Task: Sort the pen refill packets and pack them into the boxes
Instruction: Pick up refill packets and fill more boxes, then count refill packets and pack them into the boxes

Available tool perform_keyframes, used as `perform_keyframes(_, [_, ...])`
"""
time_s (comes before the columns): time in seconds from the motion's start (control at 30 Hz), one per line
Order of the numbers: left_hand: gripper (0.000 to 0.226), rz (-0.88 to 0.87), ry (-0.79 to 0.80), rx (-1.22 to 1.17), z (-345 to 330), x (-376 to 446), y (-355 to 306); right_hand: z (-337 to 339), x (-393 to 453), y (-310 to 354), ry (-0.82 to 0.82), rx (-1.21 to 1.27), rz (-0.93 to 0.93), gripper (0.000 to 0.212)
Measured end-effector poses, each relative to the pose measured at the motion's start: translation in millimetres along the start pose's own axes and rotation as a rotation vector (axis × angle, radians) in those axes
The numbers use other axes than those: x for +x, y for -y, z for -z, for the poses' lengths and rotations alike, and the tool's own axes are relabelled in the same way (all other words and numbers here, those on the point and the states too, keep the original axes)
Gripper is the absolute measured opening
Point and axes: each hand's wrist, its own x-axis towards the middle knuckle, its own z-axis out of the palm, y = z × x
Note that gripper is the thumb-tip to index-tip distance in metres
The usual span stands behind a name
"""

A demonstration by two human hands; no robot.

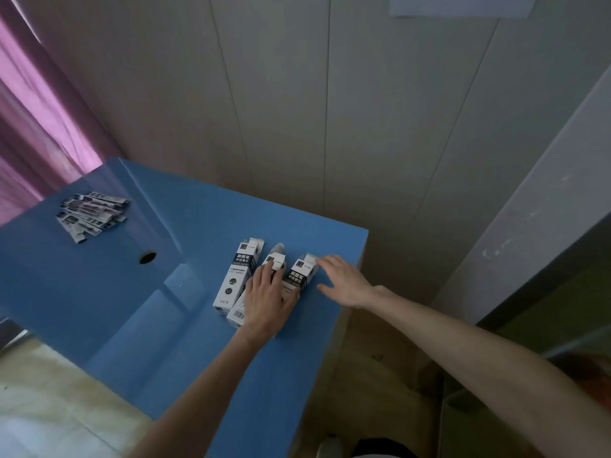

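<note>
Three boxes lie side by side at centre frame w/ top flaps open, pointing toward the wall: left box (pixel 236 276), middle box (pixel 268 285), right box (pixel 300 274). Refill packets (pixel 91 214) sit in a loose fanned pile at upper left of the frame, well apart from the boxes. Left hand (pixel 267 300) lies flat over the middle box, fingers straight, pressing it down, fingertips near its open end. Right hand (pixel 344 280) is spread & relaxed, gripping nothing, fingertips touching the open flap of the right box, palm hovering near the table edge. Handling guess: boxes are thin printed card, prob. very light & easy to crush or skid, so hold by the long side walls, not the flaps; flaps will bend if pushed hard. Packets look like slim glossy sleeves, light, prob. slippery & a bit floppy in a stack; best pinched across the middle as a squared bundle, then slid in end-first. Can't tell if any box already holds packets. Table (pixel 139 325) is smooth blue, slightly glossy, w/ a round cable hole (pixel 147 258) left of centre, so things prob. slide easily. Room: pale panelled wall behind, pink curtain (pixel 36 127) at far left, light tile floor at lower left.
</note>
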Motion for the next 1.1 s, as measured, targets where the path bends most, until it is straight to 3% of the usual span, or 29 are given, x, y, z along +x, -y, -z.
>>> perform_keyframes(0.17, [0.092, 0.052, 0.153, 0.094, 22.1, -17.1, 8.0, 2.9, 3.4, 12.0, -0.028, -0.091, 0.035, 0.073])
perform_keyframes(0.33, [0.105, 0.123, 0.302, 0.118, 28.3, -37.9, 25.8, -6.2, -11.8, 33.0, -0.035, -0.059, 0.078, 0.074])
perform_keyframes(0.47, [0.087, 0.183, 0.349, 0.119, 38.7, -39.8, 27.6, -24.4, -25.4, 50.1, 0.004, -0.06, 0.112, 0.076])
perform_keyframes(0.8, [0.082, 0.182, 0.361, 0.23, 76.5, -67.9, 43.1, -20.3, -17.9, 89.7, 0.032, -0.223, 0.116, 0.079])
perform_keyframes(1.1, [0.081, 0.158, 0.326, 0.275, 114.3, -90.1, 137.6, -48.6, 24.5, 188.9, 0.003, -0.312, 0.114, 0.076])
